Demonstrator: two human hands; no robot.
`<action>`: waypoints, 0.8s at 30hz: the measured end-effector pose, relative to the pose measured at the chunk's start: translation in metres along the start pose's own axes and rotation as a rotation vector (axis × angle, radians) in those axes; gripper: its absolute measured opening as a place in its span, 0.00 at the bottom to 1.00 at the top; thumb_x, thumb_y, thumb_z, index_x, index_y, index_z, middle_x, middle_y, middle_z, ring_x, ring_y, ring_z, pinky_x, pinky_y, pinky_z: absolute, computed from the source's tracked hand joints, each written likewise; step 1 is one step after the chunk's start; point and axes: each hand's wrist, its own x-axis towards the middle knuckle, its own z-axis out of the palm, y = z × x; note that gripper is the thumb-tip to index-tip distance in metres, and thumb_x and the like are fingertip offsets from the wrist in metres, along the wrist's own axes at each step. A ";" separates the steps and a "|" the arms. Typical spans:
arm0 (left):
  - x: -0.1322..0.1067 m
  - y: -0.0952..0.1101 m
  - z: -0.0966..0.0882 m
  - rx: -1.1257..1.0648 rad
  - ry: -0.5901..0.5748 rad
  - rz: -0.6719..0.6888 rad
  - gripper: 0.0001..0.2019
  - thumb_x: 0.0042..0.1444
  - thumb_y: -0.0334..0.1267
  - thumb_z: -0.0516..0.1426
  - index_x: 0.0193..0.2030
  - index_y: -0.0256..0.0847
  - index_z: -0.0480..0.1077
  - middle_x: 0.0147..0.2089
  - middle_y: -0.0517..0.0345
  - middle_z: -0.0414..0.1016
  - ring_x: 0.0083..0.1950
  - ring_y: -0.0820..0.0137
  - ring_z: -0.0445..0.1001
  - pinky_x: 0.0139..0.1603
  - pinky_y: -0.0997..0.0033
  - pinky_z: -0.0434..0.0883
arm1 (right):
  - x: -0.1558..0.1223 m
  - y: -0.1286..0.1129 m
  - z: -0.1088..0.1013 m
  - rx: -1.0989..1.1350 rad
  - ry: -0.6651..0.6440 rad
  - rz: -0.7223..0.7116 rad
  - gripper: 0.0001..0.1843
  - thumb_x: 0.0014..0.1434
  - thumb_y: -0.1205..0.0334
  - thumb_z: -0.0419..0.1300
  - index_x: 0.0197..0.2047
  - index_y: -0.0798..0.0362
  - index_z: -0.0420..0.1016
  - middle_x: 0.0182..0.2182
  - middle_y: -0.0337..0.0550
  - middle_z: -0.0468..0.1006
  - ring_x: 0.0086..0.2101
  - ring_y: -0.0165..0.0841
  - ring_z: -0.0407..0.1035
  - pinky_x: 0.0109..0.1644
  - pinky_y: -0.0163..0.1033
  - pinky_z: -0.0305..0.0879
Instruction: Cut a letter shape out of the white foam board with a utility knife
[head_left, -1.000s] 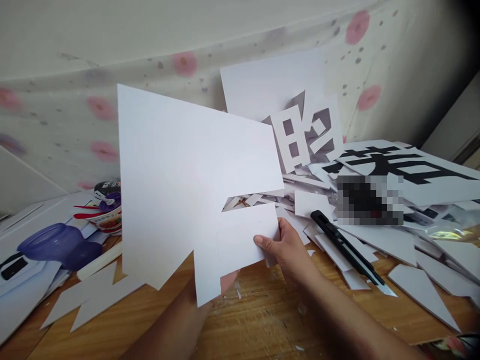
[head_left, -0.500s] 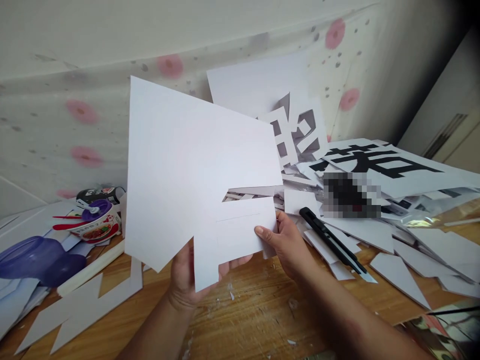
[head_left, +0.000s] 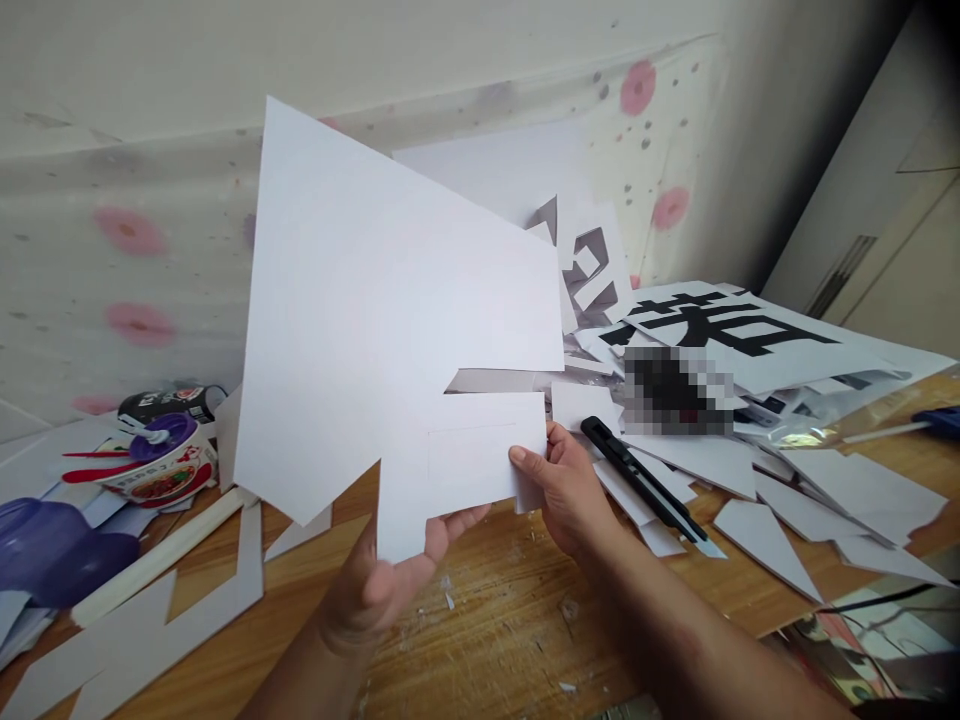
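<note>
I hold up a large white cut board with jagged cut edges in front of me. My left hand supports its lower part from behind, fingers curled round the bottom tab. My right hand pinches the right edge of the lower tab, thumb on the front. A faint rectangular score line shows on that tab. A black utility knife lies on paper scraps just right of my right hand, blade out.
A wooden table carries white offcuts, a pile of sheets with black printed characters, and cut-out boards leaning on the covered wall. At left stand a food cup with a purple lid and a purple container.
The board has risen and tilted a little, and my left hand has come further into view under it. The view has shifted so the table items sit lower left.
</note>
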 end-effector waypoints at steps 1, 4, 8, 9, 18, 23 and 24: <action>0.001 0.002 0.006 -0.024 0.009 0.030 0.41 0.43 0.61 0.66 0.65 0.56 0.63 0.68 0.55 0.65 0.72 0.46 0.52 0.69 0.42 0.55 | 0.000 0.001 0.000 0.021 0.009 0.002 0.26 0.40 0.58 0.74 0.40 0.51 0.69 0.38 0.43 0.81 0.38 0.37 0.74 0.47 0.44 0.68; 0.004 0.006 0.016 -0.133 0.049 0.085 0.40 0.47 0.66 0.61 0.66 0.56 0.62 0.70 0.56 0.61 0.72 0.46 0.51 0.68 0.41 0.56 | -0.001 0.002 0.002 0.092 0.027 0.035 0.26 0.38 0.59 0.75 0.39 0.51 0.70 0.38 0.42 0.82 0.38 0.38 0.75 0.48 0.45 0.69; 0.002 -0.005 0.014 0.031 0.076 0.070 0.24 0.52 0.52 0.65 0.56 0.54 0.72 0.65 0.58 0.69 0.70 0.51 0.57 0.69 0.46 0.57 | -0.003 0.003 0.006 0.129 -0.035 0.069 0.26 0.39 0.59 0.75 0.41 0.50 0.71 0.40 0.42 0.82 0.39 0.38 0.76 0.49 0.46 0.69; 0.002 -0.009 0.013 0.083 0.120 0.061 0.19 0.53 0.47 0.65 0.53 0.53 0.74 0.62 0.58 0.72 0.70 0.52 0.59 0.69 0.47 0.57 | -0.004 0.003 0.007 0.131 -0.072 0.075 0.26 0.39 0.59 0.75 0.42 0.50 0.71 0.40 0.43 0.82 0.39 0.39 0.76 0.50 0.46 0.70; 0.007 -0.015 0.034 -0.004 0.546 0.120 0.30 0.50 0.34 0.66 0.60 0.53 0.68 0.59 0.59 0.75 0.71 0.53 0.55 0.68 0.46 0.61 | -0.019 0.006 0.016 0.146 -0.258 0.143 0.23 0.44 0.60 0.74 0.44 0.51 0.75 0.37 0.44 0.83 0.40 0.43 0.78 0.51 0.52 0.71; 0.006 -0.016 0.032 -0.016 0.532 0.153 0.29 0.54 0.33 0.64 0.63 0.53 0.66 0.59 0.60 0.75 0.69 0.56 0.60 0.69 0.49 0.59 | -0.020 0.005 0.015 0.116 -0.244 0.132 0.22 0.43 0.60 0.74 0.42 0.51 0.77 0.36 0.43 0.84 0.38 0.40 0.78 0.50 0.50 0.72; 0.006 -0.016 0.032 -0.018 0.533 0.164 0.29 0.54 0.33 0.64 0.63 0.53 0.66 0.59 0.61 0.75 0.69 0.56 0.60 0.70 0.50 0.59 | -0.020 0.005 0.015 0.116 -0.248 0.134 0.21 0.43 0.60 0.74 0.42 0.51 0.77 0.36 0.42 0.84 0.37 0.39 0.78 0.49 0.49 0.72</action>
